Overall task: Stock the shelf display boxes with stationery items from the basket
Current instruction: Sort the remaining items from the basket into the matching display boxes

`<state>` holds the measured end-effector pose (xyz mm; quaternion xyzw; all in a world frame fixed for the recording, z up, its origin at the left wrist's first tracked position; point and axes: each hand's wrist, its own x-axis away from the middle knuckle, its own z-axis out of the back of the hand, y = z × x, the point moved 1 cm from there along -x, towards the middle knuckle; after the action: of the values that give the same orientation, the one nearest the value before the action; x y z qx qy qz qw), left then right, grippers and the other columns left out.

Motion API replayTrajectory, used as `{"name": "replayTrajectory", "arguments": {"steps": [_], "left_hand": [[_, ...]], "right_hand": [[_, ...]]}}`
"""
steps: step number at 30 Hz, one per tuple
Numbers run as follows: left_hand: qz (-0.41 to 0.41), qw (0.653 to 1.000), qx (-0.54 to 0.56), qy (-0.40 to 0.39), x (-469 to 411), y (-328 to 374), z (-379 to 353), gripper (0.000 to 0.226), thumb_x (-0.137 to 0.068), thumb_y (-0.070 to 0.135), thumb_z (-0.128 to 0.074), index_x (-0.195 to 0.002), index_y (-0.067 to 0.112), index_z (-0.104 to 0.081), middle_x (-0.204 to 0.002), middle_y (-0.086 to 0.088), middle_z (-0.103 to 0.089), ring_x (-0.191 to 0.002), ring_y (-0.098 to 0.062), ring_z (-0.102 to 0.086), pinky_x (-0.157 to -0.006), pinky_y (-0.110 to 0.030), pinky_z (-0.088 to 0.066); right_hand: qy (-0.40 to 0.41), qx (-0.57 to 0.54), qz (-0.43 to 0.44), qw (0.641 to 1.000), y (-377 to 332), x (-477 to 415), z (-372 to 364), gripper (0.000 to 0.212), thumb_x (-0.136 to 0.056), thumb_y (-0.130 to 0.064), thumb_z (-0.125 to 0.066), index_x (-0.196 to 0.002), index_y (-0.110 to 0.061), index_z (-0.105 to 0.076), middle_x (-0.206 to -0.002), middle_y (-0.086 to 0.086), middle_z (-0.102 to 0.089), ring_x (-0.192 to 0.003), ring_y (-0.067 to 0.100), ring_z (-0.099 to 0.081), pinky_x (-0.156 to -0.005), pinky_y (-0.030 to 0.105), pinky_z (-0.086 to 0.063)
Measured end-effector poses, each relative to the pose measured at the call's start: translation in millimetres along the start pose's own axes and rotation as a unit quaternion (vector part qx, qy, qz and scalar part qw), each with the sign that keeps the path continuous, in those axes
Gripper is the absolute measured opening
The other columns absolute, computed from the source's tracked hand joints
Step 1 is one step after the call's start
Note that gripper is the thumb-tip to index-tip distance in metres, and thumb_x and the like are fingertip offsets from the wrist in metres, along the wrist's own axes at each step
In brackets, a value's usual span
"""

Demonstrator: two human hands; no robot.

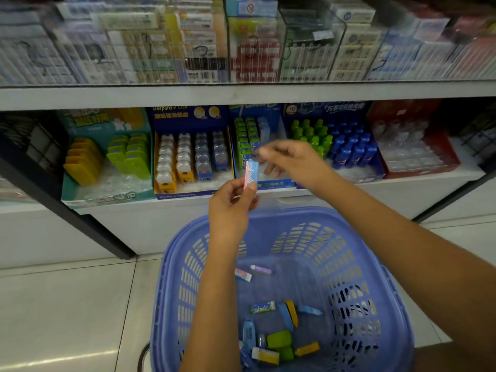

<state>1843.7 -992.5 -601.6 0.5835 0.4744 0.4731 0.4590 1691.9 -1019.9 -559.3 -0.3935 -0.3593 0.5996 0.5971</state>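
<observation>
The top shelf stock is smeared with motion blur, so none of the labels are readable. The right hand is blurry too, so its grip is impossible to judge. The basket gets chopped off by the bottom edge. The left forearm hides part of the loose erasers inside; their print is mostly too small to read.

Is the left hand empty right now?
No, the left hand pinches a pink and blue eraser upright between thumb and fingers, above the blue basket.
</observation>
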Motion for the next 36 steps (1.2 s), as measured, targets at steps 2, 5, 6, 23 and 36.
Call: {"name": "replayTrajectory", "arguments": {"steps": [2,5,6,23,36], "left_hand": [[-0.041,0.999,-0.031,-0.013,0,3,-2,0.016,-0.092,0.015,-0.060,-0.106,0.010,-0.065,-0.085,-0.003,-0.068,-0.067,-0.003,-0.066,-0.065,-0.014,-0.054],[-0.069,0.995,-0.069,-0.038,0,4,-8,0.018,-0.092,0.017,-0.061,-0.107,0.010,-0.066,-0.086,0.001,-0.069,-0.076,-0.008,-0.067,-0.073,-0.022,-0.057],[-0.076,0.993,-0.084,-0.041,0,4,-11,0.019,-0.092,0.020,-0.060,-0.109,0.012,-0.066,-0.088,0.003,-0.069,-0.079,-0.007,-0.066,-0.078,-0.023,-0.056],[-0.180,0.847,-0.482,-0.131,-16,-30,-30,0.064,-0.096,0.025,-0.050,-0.149,0.007,-0.020,-0.159,-0.006,-0.015,-0.148,-0.019,-0.007,-0.118,-0.026,0.000],[-0.169,0.913,-0.348,-0.125,-12,-24,-18,0.045,-0.097,0.024,-0.051,-0.140,0.012,-0.045,-0.150,-0.001,-0.039,-0.140,-0.012,-0.030,-0.113,-0.020,-0.020]], "right_hand": [[-0.024,-0.065,0.006,0.998,-3,20,-1,0.016,-0.087,-0.006,-0.063,-0.102,-0.013,-0.064,-0.081,-0.003,-0.066,-0.061,0.003,-0.062,-0.060,0.017,-0.052],[-0.002,-0.074,0.015,0.997,-6,26,10,0.016,-0.084,-0.001,-0.066,-0.096,-0.011,-0.064,-0.083,-0.003,-0.067,-0.067,0.002,-0.065,-0.063,0.015,-0.053],[0.006,-0.068,0.014,0.998,-6,23,14,0.014,-0.083,-0.001,-0.066,-0.094,-0.010,-0.064,-0.084,-0.002,-0.067,-0.067,0.001,-0.066,-0.064,0.014,-0.053],[0.103,0.273,0.050,0.955,26,-81,33,0.021,-0.089,-0.014,-0.060,-0.108,-0.003,-0.063,-0.110,0.012,-0.066,-0.102,0.024,-0.060,-0.086,0.025,-0.043],[0.003,0.453,-0.004,0.891,8,-75,21,0.040,-0.096,-0.016,-0.050,-0.135,-0.007,-0.048,-0.140,0.017,-0.043,-0.125,0.033,-0.044,-0.098,0.031,-0.038]]}}
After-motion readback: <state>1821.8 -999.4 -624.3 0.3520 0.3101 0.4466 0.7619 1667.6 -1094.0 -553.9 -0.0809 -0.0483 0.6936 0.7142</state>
